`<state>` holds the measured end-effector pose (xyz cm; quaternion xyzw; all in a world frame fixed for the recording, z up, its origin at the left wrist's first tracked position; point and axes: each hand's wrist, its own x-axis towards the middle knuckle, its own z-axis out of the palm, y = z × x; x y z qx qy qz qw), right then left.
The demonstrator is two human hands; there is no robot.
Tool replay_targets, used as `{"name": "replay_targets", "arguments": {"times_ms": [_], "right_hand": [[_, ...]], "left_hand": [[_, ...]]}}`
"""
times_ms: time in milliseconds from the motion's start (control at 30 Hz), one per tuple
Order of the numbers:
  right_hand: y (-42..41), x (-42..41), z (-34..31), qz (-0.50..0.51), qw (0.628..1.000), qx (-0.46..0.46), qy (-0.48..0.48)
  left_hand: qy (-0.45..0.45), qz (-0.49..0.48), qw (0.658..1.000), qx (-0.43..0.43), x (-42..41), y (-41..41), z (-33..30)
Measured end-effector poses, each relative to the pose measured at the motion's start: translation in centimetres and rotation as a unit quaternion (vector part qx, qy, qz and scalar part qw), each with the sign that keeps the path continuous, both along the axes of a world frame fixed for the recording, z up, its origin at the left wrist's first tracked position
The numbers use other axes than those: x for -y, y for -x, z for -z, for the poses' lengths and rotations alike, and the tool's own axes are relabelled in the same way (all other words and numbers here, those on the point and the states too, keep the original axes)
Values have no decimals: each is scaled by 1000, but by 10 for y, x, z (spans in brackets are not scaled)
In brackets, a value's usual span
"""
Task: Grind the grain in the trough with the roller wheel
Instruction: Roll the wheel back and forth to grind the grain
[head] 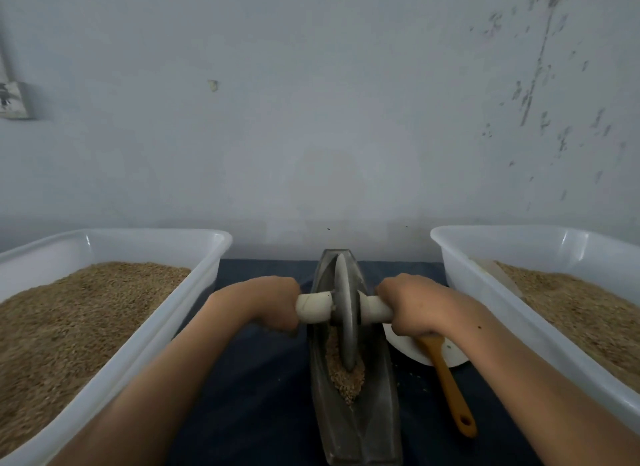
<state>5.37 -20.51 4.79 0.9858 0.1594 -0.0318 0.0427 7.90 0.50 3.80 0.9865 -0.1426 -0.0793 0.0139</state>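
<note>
Roller wheel (345, 309) stands on edge in the boat-shaped metal trough (375, 427), mid-worktop between the two tubs, roughly at the trough's middle. Grain (348, 379) is heaped in the groove on the near side of the disc.

Left hand (273, 301) and right hand (408, 304) each have a closed grip wrapped round the white axle handle (313, 308), one either side of the disc.

Judgement: disc looks like solid metal, so heavy and rigid; its weight does the crushing. The handles are the right hold, tight to the disc and even pressure, or the thin edge tips and rides up the trough wall. Grain is loose and will spill at the ends.

Wooden spatula (450, 393) lies on a white plate (408, 351) right of the trough. Left tub (194, 282) and right tub (460, 268) both hold grain.
</note>
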Motion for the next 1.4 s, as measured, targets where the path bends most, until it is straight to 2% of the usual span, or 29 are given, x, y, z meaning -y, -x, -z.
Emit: {"name": "replay_targets", "arguments": {"times_ms": [67,133,300,400,500,633,700,767,833,1000,1133,1233,1333,1400], "right_hand": [[1,0,0,5,1000,-9,-5],[-1,1,1,10,1000,4,-16],[-11,-2,13,17,993,120,-4],[-14,0,20,6,986,165,-19],[-12,2,16,13,991,128,-22],[-5,1,2,14,1000,12,-2],[-2,0,-1,10,1000,-18,9],[0,-1,-1,13,999,-25,16],[0,-2,0,15,1000,-3,15],[-9,-4,11,30,993,114,6],[-11,-3,22,29,983,180,-32],[-10,-1,17,26,990,137,-18],[-5,-2,5,20,998,53,12],[0,-2,-1,10,1000,8,12]], "left_hand": [[-5,-3,1000,5,1,0,0],[-23,-12,999,46,4,-1,1],[-19,-2,968,252,5,-5,13],[-13,-2,952,307,7,-4,17],[-41,3,960,277,7,-4,14],[-48,3,993,109,4,-1,2],[-29,3,999,30,2,1,-2],[-13,4,1000,-11,0,2,-2],[-23,-9,1000,17,2,1,0],[-41,-13,972,232,8,-3,11],[-20,-9,950,313,7,-3,17],[-25,10,960,279,5,-4,14],[-29,16,991,132,1,-4,6],[-14,6,999,42,-1,-2,3]]}}
